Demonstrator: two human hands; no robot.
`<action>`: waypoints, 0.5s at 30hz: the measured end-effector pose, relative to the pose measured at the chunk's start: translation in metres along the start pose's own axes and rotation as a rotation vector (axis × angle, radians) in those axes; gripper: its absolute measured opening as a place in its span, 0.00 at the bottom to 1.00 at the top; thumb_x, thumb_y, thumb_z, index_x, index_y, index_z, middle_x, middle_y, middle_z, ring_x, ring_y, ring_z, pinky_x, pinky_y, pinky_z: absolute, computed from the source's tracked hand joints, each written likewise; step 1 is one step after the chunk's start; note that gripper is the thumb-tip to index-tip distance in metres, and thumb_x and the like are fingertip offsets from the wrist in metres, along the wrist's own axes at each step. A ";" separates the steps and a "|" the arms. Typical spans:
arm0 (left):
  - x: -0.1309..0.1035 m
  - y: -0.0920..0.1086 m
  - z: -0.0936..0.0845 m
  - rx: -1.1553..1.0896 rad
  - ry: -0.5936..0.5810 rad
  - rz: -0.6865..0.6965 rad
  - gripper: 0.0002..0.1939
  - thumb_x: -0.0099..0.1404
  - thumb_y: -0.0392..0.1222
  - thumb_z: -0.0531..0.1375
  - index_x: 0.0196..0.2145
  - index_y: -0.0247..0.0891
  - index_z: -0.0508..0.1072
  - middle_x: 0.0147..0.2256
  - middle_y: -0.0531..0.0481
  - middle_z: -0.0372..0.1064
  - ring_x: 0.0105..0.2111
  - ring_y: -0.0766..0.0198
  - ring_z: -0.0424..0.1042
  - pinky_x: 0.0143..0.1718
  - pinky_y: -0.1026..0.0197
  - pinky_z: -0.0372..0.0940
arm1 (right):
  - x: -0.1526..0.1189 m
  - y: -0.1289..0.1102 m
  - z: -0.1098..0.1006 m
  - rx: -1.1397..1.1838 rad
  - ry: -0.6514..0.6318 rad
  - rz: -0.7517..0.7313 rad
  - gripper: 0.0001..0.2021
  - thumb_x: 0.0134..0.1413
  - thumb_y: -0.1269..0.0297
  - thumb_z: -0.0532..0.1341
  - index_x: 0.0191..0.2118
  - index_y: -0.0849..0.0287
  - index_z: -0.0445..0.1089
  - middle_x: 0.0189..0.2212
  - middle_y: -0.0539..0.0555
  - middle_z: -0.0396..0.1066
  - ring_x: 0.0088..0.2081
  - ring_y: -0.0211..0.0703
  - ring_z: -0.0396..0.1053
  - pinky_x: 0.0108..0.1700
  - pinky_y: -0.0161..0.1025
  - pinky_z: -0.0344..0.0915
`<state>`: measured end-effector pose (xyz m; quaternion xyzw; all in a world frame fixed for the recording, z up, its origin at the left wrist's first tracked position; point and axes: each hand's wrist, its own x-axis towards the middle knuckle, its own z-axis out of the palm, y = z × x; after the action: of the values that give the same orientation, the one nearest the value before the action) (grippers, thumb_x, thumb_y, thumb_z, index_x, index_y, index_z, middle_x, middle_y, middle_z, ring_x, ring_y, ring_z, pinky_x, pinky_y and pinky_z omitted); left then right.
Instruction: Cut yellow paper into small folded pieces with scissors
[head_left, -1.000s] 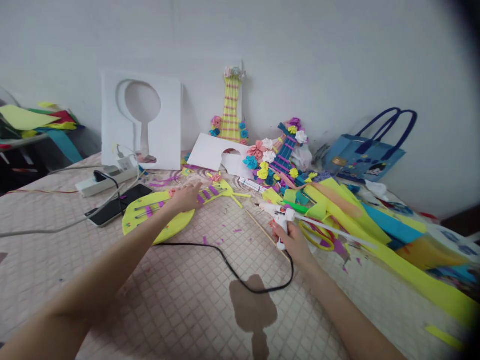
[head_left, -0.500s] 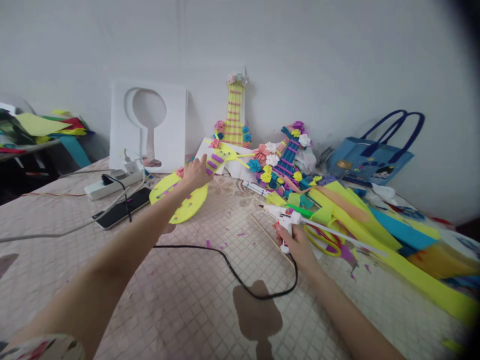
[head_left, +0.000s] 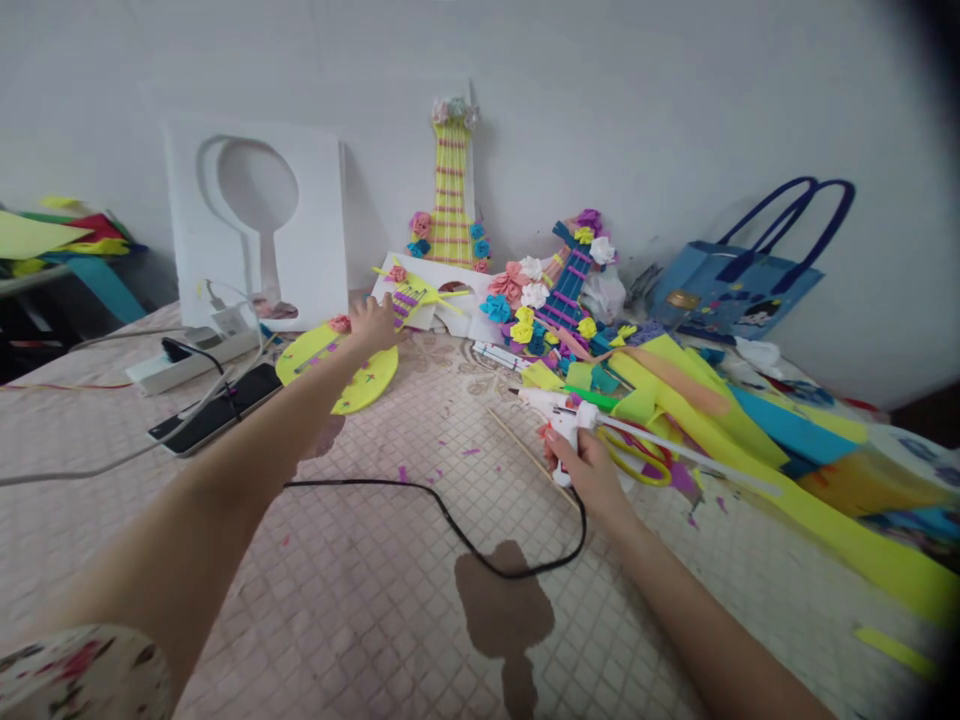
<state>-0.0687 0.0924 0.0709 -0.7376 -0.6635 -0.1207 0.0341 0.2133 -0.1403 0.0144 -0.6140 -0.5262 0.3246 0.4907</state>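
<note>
My left hand [head_left: 373, 322] reaches across to a yellow craft guitar [head_left: 377, 382] with purple strips on its neck. Its fingers are bent at the neck beside the body and appear to grip it; the fingertips are partly hidden. My forearm covers part of the guitar's round body. In my right hand [head_left: 592, 472] is a white hot glue gun [head_left: 546, 402], its dark nozzle pointing left. A long glue stick [head_left: 694, 458] sticks out of the back, and a black cord [head_left: 465, 540] loops from the handle. Yellow-handled scissors [head_left: 649, 470] lie just behind the right hand.
A white board [head_left: 319, 230] with a guitar-shaped cutout leans on the wall. Nearby stand a yellow-necked craft [head_left: 451, 190] and a blue flowered one [head_left: 570, 285]. A power strip [head_left: 154, 375] and phone [head_left: 202, 420] lie left; coloured sheets [head_left: 795, 440] and a blue bag [head_left: 739, 290] right.
The whole view has shifted, so everything sits higher and further left. Both hands keep their places at the guitar and on the glue gun.
</note>
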 end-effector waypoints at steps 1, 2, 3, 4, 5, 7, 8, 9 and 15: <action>-0.009 0.007 0.001 -0.010 0.040 0.079 0.38 0.57 0.52 0.58 0.59 0.30 0.50 0.56 0.28 0.54 0.55 0.37 0.54 0.51 0.42 0.52 | 0.000 -0.001 0.000 0.006 0.006 -0.007 0.17 0.50 0.49 0.59 0.22 0.58 0.64 0.17 0.49 0.63 0.21 0.37 0.60 0.24 0.35 0.56; -0.020 0.016 0.003 -0.039 0.070 0.195 0.34 0.58 0.49 0.57 0.58 0.33 0.53 0.56 0.31 0.55 0.55 0.41 0.55 0.52 0.43 0.52 | 0.000 -0.002 0.001 0.018 0.016 -0.014 0.17 0.50 0.49 0.59 0.22 0.58 0.64 0.18 0.49 0.63 0.21 0.36 0.60 0.24 0.34 0.56; -0.033 0.026 0.005 -0.088 0.073 0.321 0.30 0.59 0.47 0.56 0.57 0.35 0.56 0.55 0.34 0.57 0.55 0.45 0.57 0.53 0.46 0.52 | 0.000 -0.003 0.001 0.034 0.027 -0.020 0.17 0.50 0.50 0.59 0.23 0.58 0.64 0.18 0.48 0.63 0.22 0.36 0.60 0.25 0.34 0.57; -0.046 0.038 0.009 -0.146 0.035 0.475 0.25 0.61 0.44 0.55 0.55 0.35 0.60 0.53 0.38 0.61 0.53 0.50 0.60 0.53 0.50 0.54 | 0.000 -0.003 0.001 0.054 0.038 -0.025 0.16 0.51 0.50 0.58 0.23 0.58 0.64 0.19 0.48 0.63 0.22 0.36 0.60 0.25 0.34 0.57; -0.060 0.050 0.014 -0.199 -0.010 0.612 0.20 0.61 0.41 0.55 0.51 0.35 0.64 0.50 0.40 0.64 0.51 0.54 0.62 0.53 0.53 0.55 | 0.000 -0.004 0.001 0.078 0.048 -0.029 0.16 0.51 0.50 0.58 0.24 0.58 0.64 0.19 0.48 0.63 0.22 0.36 0.60 0.26 0.34 0.58; -0.084 0.075 0.024 -0.273 -0.102 0.871 0.15 0.61 0.37 0.55 0.46 0.36 0.68 0.46 0.43 0.68 0.47 0.59 0.66 0.49 0.57 0.58 | 0.001 -0.003 0.001 0.117 0.075 -0.026 0.16 0.51 0.50 0.58 0.25 0.58 0.64 0.20 0.48 0.63 0.23 0.36 0.60 0.26 0.34 0.59; -0.094 0.086 0.028 -0.294 -0.130 0.975 0.13 0.61 0.36 0.54 0.45 0.36 0.69 0.45 0.43 0.69 0.46 0.60 0.67 0.48 0.58 0.59 | 0.001 -0.002 0.000 0.129 0.089 -0.022 0.16 0.51 0.50 0.58 0.26 0.58 0.64 0.20 0.48 0.63 0.23 0.36 0.60 0.26 0.34 0.59; -0.101 0.095 0.030 -0.300 -0.131 1.033 0.12 0.61 0.34 0.54 0.44 0.36 0.70 0.44 0.43 0.69 0.46 0.60 0.67 0.48 0.58 0.59 | 0.001 -0.002 0.000 0.141 0.104 -0.021 0.16 0.51 0.50 0.58 0.26 0.58 0.64 0.20 0.48 0.63 0.22 0.36 0.60 0.25 0.34 0.58; -0.118 0.085 0.012 -0.268 -0.185 0.840 0.09 0.61 0.35 0.55 0.39 0.35 0.71 0.37 0.45 0.71 0.38 0.59 0.69 0.40 0.58 0.61 | 0.002 -0.002 -0.005 0.185 0.141 -0.036 0.16 0.52 0.50 0.58 0.24 0.57 0.62 0.19 0.47 0.62 0.22 0.35 0.59 0.24 0.34 0.57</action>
<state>0.0059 -0.0300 0.0424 -0.9486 -0.2852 -0.1146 -0.0752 0.2178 -0.1401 0.0177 -0.5779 -0.4688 0.3189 0.5870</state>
